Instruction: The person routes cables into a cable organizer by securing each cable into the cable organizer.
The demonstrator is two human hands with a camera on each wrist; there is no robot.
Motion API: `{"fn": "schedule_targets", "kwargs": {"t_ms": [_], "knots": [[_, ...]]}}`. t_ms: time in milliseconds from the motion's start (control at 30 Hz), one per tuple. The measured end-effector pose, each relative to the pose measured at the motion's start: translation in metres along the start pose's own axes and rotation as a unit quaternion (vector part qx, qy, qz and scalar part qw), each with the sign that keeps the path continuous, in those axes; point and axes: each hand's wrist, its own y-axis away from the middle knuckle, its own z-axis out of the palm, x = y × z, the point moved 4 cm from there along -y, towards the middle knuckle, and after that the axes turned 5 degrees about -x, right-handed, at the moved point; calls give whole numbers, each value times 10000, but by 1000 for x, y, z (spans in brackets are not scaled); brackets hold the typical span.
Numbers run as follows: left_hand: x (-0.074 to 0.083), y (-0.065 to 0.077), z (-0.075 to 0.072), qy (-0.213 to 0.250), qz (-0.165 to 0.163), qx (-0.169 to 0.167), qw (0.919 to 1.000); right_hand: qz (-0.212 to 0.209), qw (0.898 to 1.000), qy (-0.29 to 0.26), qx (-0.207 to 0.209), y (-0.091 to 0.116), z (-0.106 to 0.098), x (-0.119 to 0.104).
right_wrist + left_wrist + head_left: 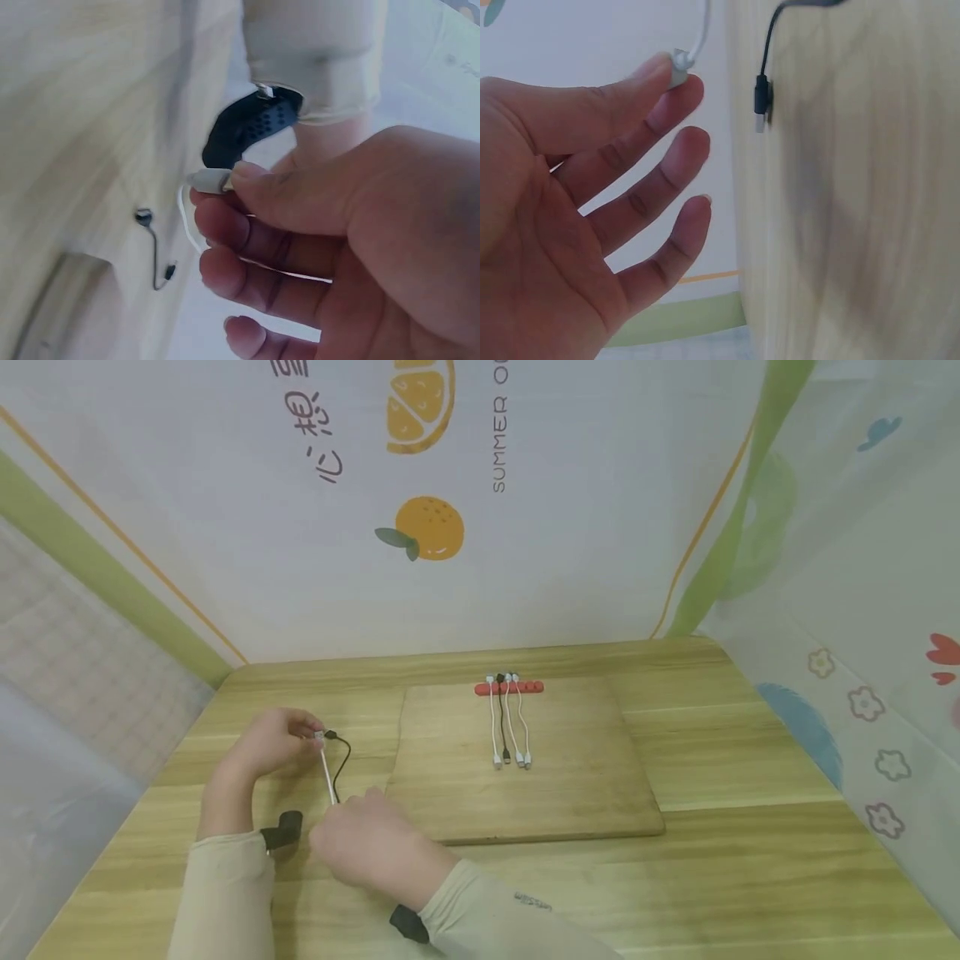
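A short white cable (327, 774) is stretched between the two hands over the left part of the table. The left hand (273, 745) pinches one of its ends between thumb and index finger; that pale plug (679, 73) shows at the fingertips, the other fingers spread and slightly bent. At the opposite end, the right hand (375, 842) pinches the white connector (214, 181) between thumb and fingers. A black cable (346, 760) lies curved on the tabletop close beside the white one, its metal-tipped plug (761, 105) near the left hand; the right hand hides part of it in the head view.
Right of the hands lies a wooden board (577, 777). Along its far edge, a red cable holder (533, 687) carries several cables, white ones and a black cable (502, 718), hanging toward the near side. Black wrist mounts (283, 829) sit at both sleeves. Printed curtains enclose the table.
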Motion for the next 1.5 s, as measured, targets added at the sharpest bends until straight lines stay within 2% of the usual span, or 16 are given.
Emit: {"fn": "schedule_targets", "kwargs": {"t_ms": [167,300,500,733,900,1033,1133,1367,1500], "knots": [[7,1,-4,85,95,118,9998,27,10000,-44,-56,4,-9,6],[8,3,-4,183,17,96,9998,67,9998,-108,-138,9,-15,11],[17,4,-7,333,-97,100,9993,167,9999,37,17,24,-26,24],[50,1,-12,413,-218,174,9988,1,9999,137,72,48,-28,38],[74,-3,-5,415,-167,506,9977,-131,9995,273,15,60,-20,51],[86,-10,2,487,-111,580,9971,-212,9981,574,92,72,-13,63],[98,-18,4,546,-114,534,9970,-221,9956,881,218,80,-10,72],[138,-45,4,567,182,402,9974,-168,9818,1694,845,102,-5,94],[158,-59,4,430,339,374,9978,-154,9778,1856,960,111,-5,106]]}}
